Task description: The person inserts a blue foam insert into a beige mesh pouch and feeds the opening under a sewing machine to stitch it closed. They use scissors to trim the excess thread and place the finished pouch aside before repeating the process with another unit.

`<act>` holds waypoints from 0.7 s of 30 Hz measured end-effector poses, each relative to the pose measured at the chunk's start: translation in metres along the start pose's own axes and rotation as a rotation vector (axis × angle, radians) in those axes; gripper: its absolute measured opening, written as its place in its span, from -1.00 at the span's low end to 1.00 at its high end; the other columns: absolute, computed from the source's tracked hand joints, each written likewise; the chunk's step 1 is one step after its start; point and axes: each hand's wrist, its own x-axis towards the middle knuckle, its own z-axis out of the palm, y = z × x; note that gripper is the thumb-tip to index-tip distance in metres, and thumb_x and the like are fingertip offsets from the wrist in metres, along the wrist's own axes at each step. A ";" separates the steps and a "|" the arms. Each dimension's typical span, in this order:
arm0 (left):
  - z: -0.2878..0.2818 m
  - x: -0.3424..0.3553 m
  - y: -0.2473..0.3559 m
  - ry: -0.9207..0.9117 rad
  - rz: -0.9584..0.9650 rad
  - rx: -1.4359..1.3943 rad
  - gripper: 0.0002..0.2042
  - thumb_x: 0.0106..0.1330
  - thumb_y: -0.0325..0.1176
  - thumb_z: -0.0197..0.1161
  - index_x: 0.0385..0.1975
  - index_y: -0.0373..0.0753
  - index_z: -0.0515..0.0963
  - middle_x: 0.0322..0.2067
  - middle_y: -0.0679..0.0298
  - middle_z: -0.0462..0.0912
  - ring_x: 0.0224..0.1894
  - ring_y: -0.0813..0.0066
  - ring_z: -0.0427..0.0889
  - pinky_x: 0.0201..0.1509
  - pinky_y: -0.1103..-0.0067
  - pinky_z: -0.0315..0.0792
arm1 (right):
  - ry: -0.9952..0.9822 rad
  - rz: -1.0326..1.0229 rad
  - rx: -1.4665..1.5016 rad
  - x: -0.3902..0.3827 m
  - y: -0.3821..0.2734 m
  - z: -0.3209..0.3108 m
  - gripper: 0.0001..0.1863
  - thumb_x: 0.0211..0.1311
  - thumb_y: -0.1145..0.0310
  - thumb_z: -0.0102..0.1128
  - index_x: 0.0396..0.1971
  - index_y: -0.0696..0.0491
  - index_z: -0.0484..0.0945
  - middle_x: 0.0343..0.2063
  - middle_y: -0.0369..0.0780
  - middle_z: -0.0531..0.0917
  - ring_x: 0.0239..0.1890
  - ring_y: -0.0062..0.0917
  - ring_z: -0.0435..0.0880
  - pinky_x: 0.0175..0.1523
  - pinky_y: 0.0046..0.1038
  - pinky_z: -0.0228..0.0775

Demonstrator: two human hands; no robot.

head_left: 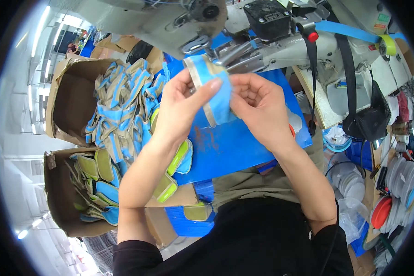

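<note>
A blue fabric piece with pale edging [216,106] is held up before the sewing machine's metal foot and guide parts [234,55]. My left hand [181,101] pinches it on the left, thumb across the blue face. My right hand [260,106] has curled fingers on the piece's right edge. Below both hands lies a blue work surface [225,152]. A heap of beige and blue strips [119,101] is to the left, with green and blue pieces [179,158] along the surface's left edge.
At the left stand two cardboard boxes [62,101], the lower holding green and blue pieces [99,168]. Black straps [352,106] hang from the machine at the right. Stacked white and red reels [395,193] and plastic bags [352,216] sit at the lower right.
</note>
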 end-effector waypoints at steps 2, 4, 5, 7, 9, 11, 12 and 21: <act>-0.001 -0.005 -0.002 0.002 0.017 0.050 -0.71 0.39 -0.40 0.42 0.04 -0.32 0.60 -0.12 0.24 0.77 -0.12 0.58 0.73 0.05 0.55 0.61 | -0.016 -0.028 0.016 0.001 0.003 -0.002 -0.76 0.27 0.60 0.31 -0.06 0.22 0.69 -0.34 -0.29 0.75 -0.34 -0.74 0.71 -0.23 -0.63 0.57; -0.005 -0.006 -0.001 0.002 0.033 0.047 -0.73 0.44 -0.38 0.37 0.05 -0.31 0.60 -0.09 0.22 0.77 -0.11 0.56 0.75 0.05 0.54 0.62 | -0.033 -0.040 0.028 0.001 0.005 -0.003 -0.76 0.27 0.59 0.31 -0.06 0.22 0.69 -0.36 -0.29 0.75 -0.34 -0.74 0.71 -0.25 -0.63 0.56; -0.006 -0.006 0.001 -0.025 -0.032 -0.071 -0.75 0.46 -0.36 0.34 0.05 -0.30 0.60 -0.09 0.21 0.77 -0.11 0.54 0.75 0.05 0.53 0.63 | -0.040 -0.039 0.029 0.001 0.005 -0.003 -0.76 0.27 0.59 0.32 -0.06 0.21 0.70 -0.36 -0.29 0.75 -0.35 -0.74 0.71 -0.25 -0.63 0.56; -0.007 -0.008 0.007 -0.064 -0.162 -0.303 -0.77 0.51 -0.34 0.29 0.05 -0.30 0.60 -0.09 0.20 0.77 -0.10 0.50 0.77 0.06 0.50 0.65 | -0.051 -0.030 0.029 -0.001 0.006 -0.004 -0.76 0.26 0.58 0.32 -0.07 0.20 0.71 -0.37 -0.30 0.75 -0.36 -0.74 0.71 -0.26 -0.63 0.56; -0.009 -0.009 0.002 -0.063 -0.290 -0.426 -0.76 0.56 -0.31 0.21 0.05 -0.33 0.60 -0.10 0.18 0.77 -0.10 0.46 0.78 0.07 0.47 0.67 | -0.050 -0.018 0.016 -0.002 0.009 -0.006 -0.77 0.26 0.56 0.34 -0.08 0.18 0.72 -0.39 -0.29 0.76 -0.38 -0.72 0.71 -0.27 -0.62 0.56; -0.015 -0.011 0.000 -0.099 -0.390 -0.560 -0.75 0.56 -0.31 0.20 0.07 -0.35 0.58 -0.10 0.17 0.77 -0.11 0.45 0.78 0.06 0.48 0.67 | -0.039 -0.028 0.029 -0.002 0.012 -0.005 -0.77 0.25 0.53 0.35 -0.09 0.17 0.72 -0.39 -0.28 0.76 -0.40 -0.69 0.72 -0.28 -0.59 0.57; -0.014 -0.011 0.000 -0.109 -0.383 -0.569 -0.74 0.57 -0.31 0.19 0.08 -0.36 0.57 -0.11 0.17 0.77 -0.10 0.43 0.78 0.04 0.49 0.68 | -0.037 -0.035 0.030 -0.001 0.012 -0.004 -0.77 0.24 0.52 0.36 -0.10 0.16 0.73 -0.40 -0.27 0.76 -0.41 -0.67 0.73 -0.28 -0.57 0.58; -0.025 -0.007 -0.011 -0.179 -0.495 -0.834 -0.74 0.58 -0.32 0.15 0.11 -0.33 0.52 -0.19 0.21 0.71 -0.17 0.40 0.73 -0.08 0.50 0.68 | -0.016 -0.074 -0.018 -0.002 0.015 -0.004 -0.74 0.19 0.46 0.40 -0.11 0.13 0.73 -0.44 -0.21 0.76 -0.45 -0.55 0.76 -0.30 -0.48 0.59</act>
